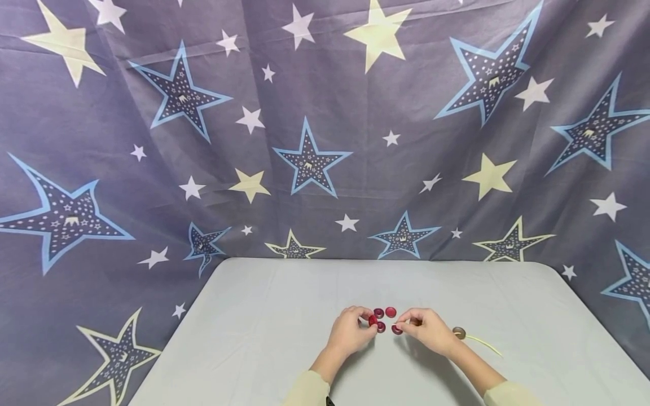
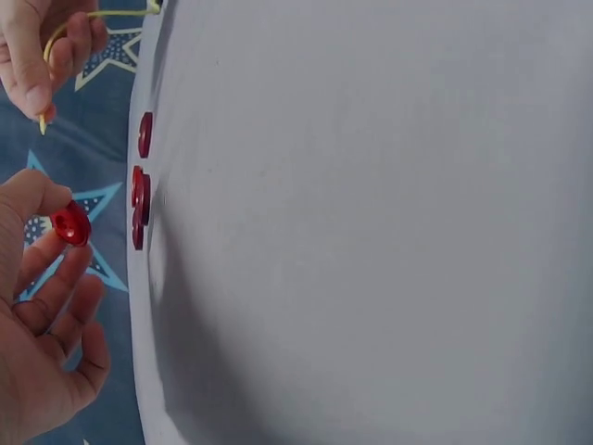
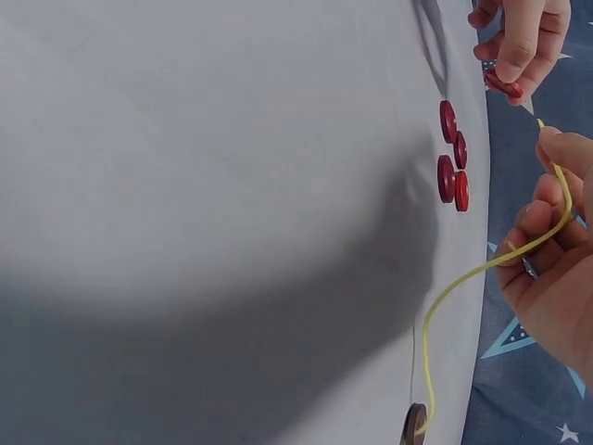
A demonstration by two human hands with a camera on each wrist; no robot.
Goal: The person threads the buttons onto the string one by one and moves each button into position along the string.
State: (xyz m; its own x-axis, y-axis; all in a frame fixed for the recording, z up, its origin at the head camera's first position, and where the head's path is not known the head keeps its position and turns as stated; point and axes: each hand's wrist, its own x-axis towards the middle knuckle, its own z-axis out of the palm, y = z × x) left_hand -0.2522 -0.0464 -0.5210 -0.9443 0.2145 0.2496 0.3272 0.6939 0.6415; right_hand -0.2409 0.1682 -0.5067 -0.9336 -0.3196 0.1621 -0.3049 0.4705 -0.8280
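Observation:
Between thumb and fingertip, my left hand pinches a red button, held above the table with its holes showing in the left wrist view. Opposite it, my right hand pinches a yellow cord close to its tip, which points toward the red button in the right wrist view. The cord curves past the right fingers down to a brown button on the table. Several loose buttons, dark red and brighter red, lie on the table around and between the hands.
A pale cloth covers the table, its far edge close to a grey-purple curtain printed with stars. More of the yellow cord trails rightward from the brown button, beside the right forearm.

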